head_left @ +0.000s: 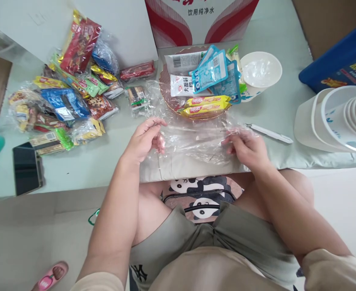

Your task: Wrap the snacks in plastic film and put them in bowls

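A clear plastic bag (192, 141) is stretched between my two hands at the table's front edge. My left hand (147, 139) pinches its left side, and my right hand (246, 145) grips the right side. Just beyond it stands a clear, gold-rimmed bowl (165, 87) of packaged snacks, with blue pouches (212, 74), a white packet (180, 85) and yellow packets (206, 106). A white utility knife (270, 133) lies to the right of my right hand. Left of the bowl is a small packet of biscuits (137, 98).
A pile of wrapped snacks (65, 97) covers the left side, with a phone (28, 167) in front. A paper cup (261, 74) holds crumpled clear plastic. Stacked tubs and cups (332, 117) and a blue container (341, 60) stand right. A red-and-white box (202, 24) is behind.
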The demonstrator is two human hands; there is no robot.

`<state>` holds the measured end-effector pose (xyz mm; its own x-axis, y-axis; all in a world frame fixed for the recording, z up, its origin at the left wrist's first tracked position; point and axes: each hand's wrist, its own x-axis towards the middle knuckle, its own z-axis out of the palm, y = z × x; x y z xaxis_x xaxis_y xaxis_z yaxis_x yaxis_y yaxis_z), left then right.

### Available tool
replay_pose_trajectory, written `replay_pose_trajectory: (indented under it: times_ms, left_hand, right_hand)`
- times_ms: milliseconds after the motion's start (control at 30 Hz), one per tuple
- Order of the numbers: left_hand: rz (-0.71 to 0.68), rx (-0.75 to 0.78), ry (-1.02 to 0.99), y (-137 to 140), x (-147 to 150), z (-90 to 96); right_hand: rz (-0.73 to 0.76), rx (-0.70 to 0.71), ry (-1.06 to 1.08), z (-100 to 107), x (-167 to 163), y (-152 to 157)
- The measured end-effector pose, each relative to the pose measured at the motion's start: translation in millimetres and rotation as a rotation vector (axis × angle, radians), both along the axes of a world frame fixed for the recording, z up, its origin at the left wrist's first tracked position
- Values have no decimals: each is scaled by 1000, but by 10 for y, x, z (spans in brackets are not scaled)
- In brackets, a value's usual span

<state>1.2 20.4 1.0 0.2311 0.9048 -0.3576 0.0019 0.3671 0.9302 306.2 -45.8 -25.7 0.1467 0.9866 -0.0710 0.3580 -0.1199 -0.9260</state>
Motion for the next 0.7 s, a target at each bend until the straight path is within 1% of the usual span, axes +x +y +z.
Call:
replay_pose_trajectory:
  times_ms: [67, 167, 267, 367, 500, 600, 667, 700]
  left_hand:
    - [-3, 13, -16, -10, -19, 11]
    - [83, 38, -79, -14, -11, 58]
    - [141, 31, -158, -6, -5, 102]
    - [131, -5, -206, 11, -30, 99]
    - [118, -16, -184, 56, -57, 37]
    - [213, -16, -119, 93, -39, -14]
    - [305, 35, -53, 108, -24, -36]
    - [337, 66, -23, 111, -21, -42]
  right_hand:
    - [-60, 2, 50, 42, 11, 15]
    - [-91, 38, 220, 93, 11, 33]
    - [-74, 101, 415, 103, 5, 45]
    - [-42, 148, 505, 82, 17, 48]
    - [15, 227, 487, 46, 76, 37]
    - [134, 269, 351, 46, 137, 21]
    - [257, 251, 304, 58, 169, 14]
    - [315, 227, 320, 64, 178, 13]
